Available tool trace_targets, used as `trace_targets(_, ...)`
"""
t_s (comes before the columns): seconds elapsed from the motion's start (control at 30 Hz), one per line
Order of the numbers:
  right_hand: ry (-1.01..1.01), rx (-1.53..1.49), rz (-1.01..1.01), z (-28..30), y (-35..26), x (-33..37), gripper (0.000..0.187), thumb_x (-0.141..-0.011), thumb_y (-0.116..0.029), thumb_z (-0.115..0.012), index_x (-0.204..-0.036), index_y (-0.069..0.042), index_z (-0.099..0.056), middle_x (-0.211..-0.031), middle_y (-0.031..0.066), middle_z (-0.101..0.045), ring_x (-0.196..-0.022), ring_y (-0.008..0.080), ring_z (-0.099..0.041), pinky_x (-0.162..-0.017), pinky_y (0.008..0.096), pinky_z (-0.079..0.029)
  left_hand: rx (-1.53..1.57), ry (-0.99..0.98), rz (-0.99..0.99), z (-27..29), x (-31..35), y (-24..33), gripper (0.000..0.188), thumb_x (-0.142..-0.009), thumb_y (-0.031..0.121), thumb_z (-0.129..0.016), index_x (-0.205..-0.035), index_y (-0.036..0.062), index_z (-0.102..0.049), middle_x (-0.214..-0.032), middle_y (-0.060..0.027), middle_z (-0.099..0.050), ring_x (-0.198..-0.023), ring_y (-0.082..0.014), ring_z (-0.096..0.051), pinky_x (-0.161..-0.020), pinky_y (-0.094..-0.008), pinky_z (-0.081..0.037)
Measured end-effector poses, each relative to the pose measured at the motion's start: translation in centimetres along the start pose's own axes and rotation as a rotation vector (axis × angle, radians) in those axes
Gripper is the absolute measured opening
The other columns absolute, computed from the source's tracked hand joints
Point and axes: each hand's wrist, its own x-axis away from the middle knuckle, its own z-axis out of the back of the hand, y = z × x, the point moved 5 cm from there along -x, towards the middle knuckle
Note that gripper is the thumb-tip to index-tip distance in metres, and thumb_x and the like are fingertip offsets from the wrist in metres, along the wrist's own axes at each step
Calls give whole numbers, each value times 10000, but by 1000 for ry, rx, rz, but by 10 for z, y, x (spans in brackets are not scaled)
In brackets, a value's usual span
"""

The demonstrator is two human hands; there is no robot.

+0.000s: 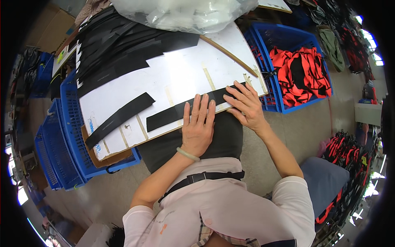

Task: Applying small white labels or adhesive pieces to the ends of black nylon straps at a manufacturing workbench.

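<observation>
A black fabric strip [166, 118] lies along the near edge of a white board [187, 76]. My left hand [198, 125] rests flat on the strip's middle, fingers stretched out, with a pale bangle [188, 154] at the wrist. Toward the strip's right end, my right hand [248, 108] presses on it with fingers spread. A second black strip [120, 119] lies slanted on the board to the left, its lower end at the board's corner. Overlapping black strips [115, 53] cover the far left of the board.
A clear plastic bag [185, 16] sits at the board's far side, near a thin wooden stick [228, 55]. Red and black straps [300, 76] fill a blue crate [284, 108] on the right. More blue crates [78, 160] stand left, and a dark grey cushion [325, 181] lies behind on the right.
</observation>
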Motion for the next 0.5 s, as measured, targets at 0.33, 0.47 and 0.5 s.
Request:
trace_targets(0.33,-4,-4,-30,1,0,-1,398,-760,-203,-723,-1152,-147,-678,-1293,25,-597,-1295,253,-467,-1093,437,-309,-52,-5,-2,0,-1,0,654,-770,53,-620,-1391,17,-416,-1475,-179,-360,-1394,-349,-306,-1137,-504,-204)
trace_targets(0.47,-13,-21,-35,2,-1,-2,404,-758,-201,-725,-1155,-143,-677,-1295,32,-595,-1296,256,-465,-1093,441,-308,-78,0,-5,0,-2,1,627,-784,56,-608,-1383,18,-428,-1468,-179,-375,-1388,-346,-319,-1133,-498,-214)
trace_targets(0.5,-14,-21,-40,3,-1,-3,406,-758,-199,-725,-1158,-143,-677,-1295,35,-595,-1297,258,-465,-1093,444,-308,-83,2,-7,0,-2,1,611,-792,56,-598,-1379,20,-434,-1465,-179,-381,-1386,-345,-324,-1131,-494,-218)
